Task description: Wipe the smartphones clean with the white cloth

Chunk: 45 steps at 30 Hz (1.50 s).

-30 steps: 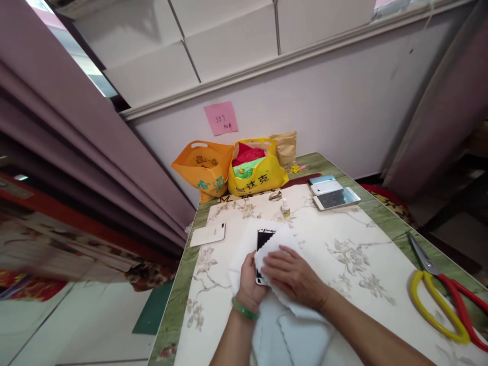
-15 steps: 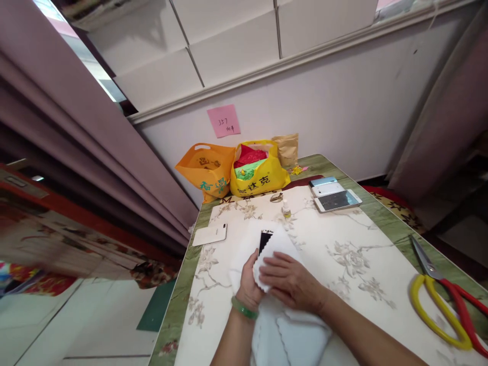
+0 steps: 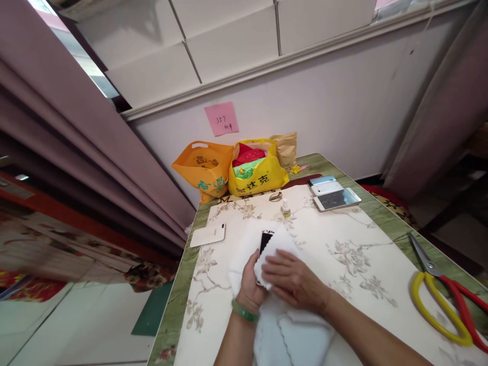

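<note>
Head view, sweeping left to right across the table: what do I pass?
White phone → left hand gripping the dark-screened phone → right hand pressing the white cloth → row of three phones → scissors.

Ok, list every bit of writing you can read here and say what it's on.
"357": handwritten on the pink note; the line beneath it is too blurred to read.
"达克": green print on the yellow bag; the character before them is unclear.
Orange bag: brown and green characters, too blurred to read.
Phone in the left hand: no text visible.
</note>
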Available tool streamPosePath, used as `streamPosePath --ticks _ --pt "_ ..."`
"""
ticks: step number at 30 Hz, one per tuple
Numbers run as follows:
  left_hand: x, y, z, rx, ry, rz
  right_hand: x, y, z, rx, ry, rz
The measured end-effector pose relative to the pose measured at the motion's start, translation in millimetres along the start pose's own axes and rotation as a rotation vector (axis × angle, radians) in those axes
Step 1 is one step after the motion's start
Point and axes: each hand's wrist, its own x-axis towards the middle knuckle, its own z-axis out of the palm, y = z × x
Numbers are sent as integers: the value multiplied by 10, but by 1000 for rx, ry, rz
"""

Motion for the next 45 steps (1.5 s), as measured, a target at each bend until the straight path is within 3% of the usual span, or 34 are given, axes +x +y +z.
streamPosePath --ticks 3,10,17,22,28,33,38,42,45 --pt "10 -13 -36 25 7 -7 20 -5 5 13 -37 -40" --pt "16 -50 38 90 -76 -5 -18 177 43 -266 118 360" --pt "64 6 -37 -59 -17 97 -5 54 48 -22 3 25" --pt "61 -2 -13 -92 -8 68 -33 153 77 -209 81 299" --pt "62 4 4 -78 -25 68 -34 114 78 -49 -19 70" --pt "103 -7 -22 -93 -24 98 -44 124 103 -187 60 274" --pt "55 -16 -4 -60 -72 48 -63 128 103 -92 -37 83" --pt "24 -29 10 -5 -73 48 -62 145 112 -235 64 321" --pt "15 -45 7 36 -70 64 -63 166 98 -192 -34 148"
